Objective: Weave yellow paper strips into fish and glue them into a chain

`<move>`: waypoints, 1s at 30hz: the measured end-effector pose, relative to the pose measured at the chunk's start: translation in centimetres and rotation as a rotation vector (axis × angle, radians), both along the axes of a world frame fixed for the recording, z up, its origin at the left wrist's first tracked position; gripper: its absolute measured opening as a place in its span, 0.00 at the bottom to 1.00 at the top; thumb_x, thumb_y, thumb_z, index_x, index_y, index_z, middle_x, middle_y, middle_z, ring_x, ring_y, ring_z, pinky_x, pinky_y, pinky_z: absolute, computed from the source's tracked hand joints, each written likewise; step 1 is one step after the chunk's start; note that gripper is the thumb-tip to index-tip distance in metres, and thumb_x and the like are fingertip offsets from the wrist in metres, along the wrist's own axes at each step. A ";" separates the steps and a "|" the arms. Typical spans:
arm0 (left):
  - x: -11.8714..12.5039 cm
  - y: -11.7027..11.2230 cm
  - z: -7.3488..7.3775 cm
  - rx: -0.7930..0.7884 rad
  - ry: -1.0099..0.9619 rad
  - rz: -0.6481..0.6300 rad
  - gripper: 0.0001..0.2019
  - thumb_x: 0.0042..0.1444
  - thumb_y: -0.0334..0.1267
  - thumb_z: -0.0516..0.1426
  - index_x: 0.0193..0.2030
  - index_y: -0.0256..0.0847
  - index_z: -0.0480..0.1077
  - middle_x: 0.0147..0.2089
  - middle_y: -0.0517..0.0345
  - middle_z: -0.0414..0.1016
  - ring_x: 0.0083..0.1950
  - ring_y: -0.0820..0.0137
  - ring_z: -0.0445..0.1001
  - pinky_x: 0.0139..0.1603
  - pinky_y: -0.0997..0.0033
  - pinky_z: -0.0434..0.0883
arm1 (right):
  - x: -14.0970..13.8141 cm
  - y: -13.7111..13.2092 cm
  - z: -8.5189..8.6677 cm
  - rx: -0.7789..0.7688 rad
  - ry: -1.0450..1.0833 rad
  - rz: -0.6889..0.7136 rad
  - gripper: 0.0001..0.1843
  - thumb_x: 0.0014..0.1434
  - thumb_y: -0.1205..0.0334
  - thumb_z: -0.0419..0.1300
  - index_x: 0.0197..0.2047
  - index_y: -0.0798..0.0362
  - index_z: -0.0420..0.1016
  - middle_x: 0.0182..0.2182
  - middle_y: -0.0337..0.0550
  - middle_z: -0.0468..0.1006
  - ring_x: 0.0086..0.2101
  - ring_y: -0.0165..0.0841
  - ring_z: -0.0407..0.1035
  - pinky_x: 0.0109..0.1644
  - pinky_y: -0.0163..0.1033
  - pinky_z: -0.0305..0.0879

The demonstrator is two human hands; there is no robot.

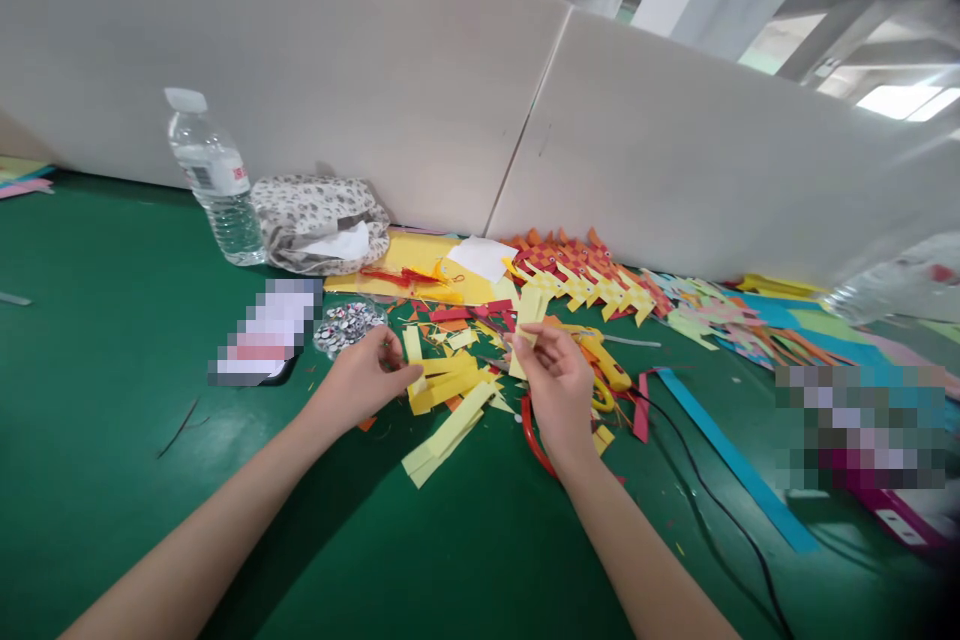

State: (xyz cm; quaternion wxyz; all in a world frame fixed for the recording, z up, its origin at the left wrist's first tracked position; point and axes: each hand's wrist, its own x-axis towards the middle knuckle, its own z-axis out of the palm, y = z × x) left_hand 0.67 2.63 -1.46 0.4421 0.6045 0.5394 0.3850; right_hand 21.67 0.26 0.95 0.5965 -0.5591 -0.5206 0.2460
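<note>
My left hand (pixel 361 378) has its fingers curled and its thumb stretched against interlaced yellow paper strips (pixel 450 382), pinching them at their left end. A pale yellow paper strip (pixel 531 305) stands upright between the thumb and fingers of my right hand (pixel 559 385). Between my hands, on the green table, lie loose pale yellow strips (pixel 450 435) and many small paper scraps. Red-handled scissors (pixel 531 430) are partly hidden under my right hand. Just beyond it lies a yellow glue gun (pixel 607 362) with a black cord.
Woven paper fish (pixel 600 290) line the partition (pixel 420 70). Leftward are googly eyes (pixel 349 325), a phone (pixel 274 330), a patterned pouch (pixel 319 220) and a water bottle (pixel 217 180). The black cord (pixel 697 480) and a blue strip (pixel 735 460) cross the right side.
</note>
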 end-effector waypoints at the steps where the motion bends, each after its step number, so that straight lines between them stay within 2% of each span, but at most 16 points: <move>1: 0.0 0.0 -0.1 -0.020 -0.023 -0.006 0.13 0.41 0.42 0.61 0.26 0.44 0.58 0.23 0.64 0.71 0.22 0.69 0.71 0.20 0.75 0.61 | 0.0 0.0 -0.1 -0.008 -0.021 0.012 0.11 0.53 0.55 0.60 0.37 0.52 0.72 0.34 0.44 0.78 0.37 0.36 0.73 0.40 0.39 0.69; 5: 0.4 -0.1 -0.3 -0.048 -0.087 -0.041 0.14 0.42 0.40 0.61 0.26 0.44 0.56 0.22 0.65 0.69 0.25 0.68 0.72 0.20 0.76 0.62 | -0.1 -0.1 -0.4 -0.087 -0.192 0.080 0.10 0.55 0.57 0.57 0.37 0.51 0.75 0.35 0.44 0.78 0.36 0.36 0.73 0.39 0.39 0.69; 8: 0.4 0.0 0.1 -0.062 -0.142 -0.062 0.13 0.44 0.40 0.60 0.27 0.44 0.57 0.23 0.65 0.68 0.27 0.67 0.73 0.21 0.75 0.66 | -0.5 -0.5 -0.3 -0.038 -0.355 0.156 0.08 0.54 0.59 0.58 0.36 0.50 0.75 0.36 0.43 0.78 0.35 0.35 0.72 0.39 0.38 0.68; 11: -0.1 0.5 0.6 -0.018 -0.158 -0.030 0.10 0.45 0.41 0.59 0.29 0.43 0.62 0.29 0.61 0.70 0.29 0.68 0.73 0.24 0.73 0.70 | -1.0 -1.1 -0.2 -0.001 -0.567 0.408 0.06 0.52 0.59 0.61 0.35 0.49 0.76 0.34 0.40 0.78 0.35 0.33 0.72 0.41 0.38 0.66; 13: -0.6 0.9 0.8 0.030 -0.152 0.020 0.08 0.46 0.41 0.59 0.30 0.42 0.65 0.31 0.60 0.70 0.31 0.68 0.73 0.25 0.72 0.71 | -1.2 -1.4 -0.4 -0.013 -0.701 0.581 0.10 0.50 0.56 0.63 0.36 0.48 0.76 0.34 0.40 0.77 0.37 0.34 0.71 0.43 0.38 0.65; 15: -1.0 1.2 0.9 0.068 -0.163 0.072 0.07 0.46 0.41 0.59 0.30 0.42 0.66 0.32 0.59 0.70 0.32 0.68 0.72 0.27 0.71 0.73 | -1.3 -1.6 -0.7 -0.027 -0.793 0.662 0.13 0.50 0.53 0.64 0.38 0.48 0.75 0.36 0.41 0.76 0.41 0.35 0.69 0.45 0.38 0.64; 18: -1.3 1.3 0.9 0.109 -0.188 0.131 0.07 0.47 0.41 0.59 0.30 0.41 0.67 0.32 0.58 0.70 0.33 0.68 0.72 0.30 0.69 0.74 | -1.2 -1.3 -1.0 -0.042 -0.858 0.643 0.11 0.52 0.54 0.63 0.37 0.49 0.75 0.36 0.41 0.76 0.42 0.35 0.68 0.45 0.38 0.62; 24: -1.3 1.1 1.2 0.111 -0.211 0.145 0.08 0.47 0.42 0.59 0.30 0.40 0.67 0.33 0.58 0.70 0.33 0.68 0.71 0.31 0.68 0.74 | -0.2 0.0 -1.2 -0.108 -0.897 0.449 0.06 0.52 0.58 0.63 0.33 0.50 0.75 0.33 0.41 0.76 0.39 0.35 0.69 0.43 0.39 0.62; 27: -1.3 0.9 1.5 0.082 -0.221 0.131 0.09 0.47 0.42 0.59 0.30 0.40 0.67 0.33 0.59 0.69 0.34 0.69 0.71 0.31 0.69 0.74 | 0.0 0.3 -1.4 -0.077 -0.842 0.354 0.09 0.50 0.56 0.64 0.33 0.50 0.75 0.33 0.42 0.76 0.38 0.35 0.70 0.42 0.39 0.63; 30: -1.3 0.8 1.7 0.051 -0.227 0.119 0.09 0.47 0.42 0.60 0.30 0.40 0.69 0.34 0.59 0.69 0.35 0.69 0.71 0.31 0.71 0.74 | -0.1 0.2 -1.2 0.022 -0.703 0.265 0.06 0.52 0.58 0.62 0.32 0.51 0.75 0.31 0.42 0.76 0.34 0.34 0.70 0.40 0.37 0.64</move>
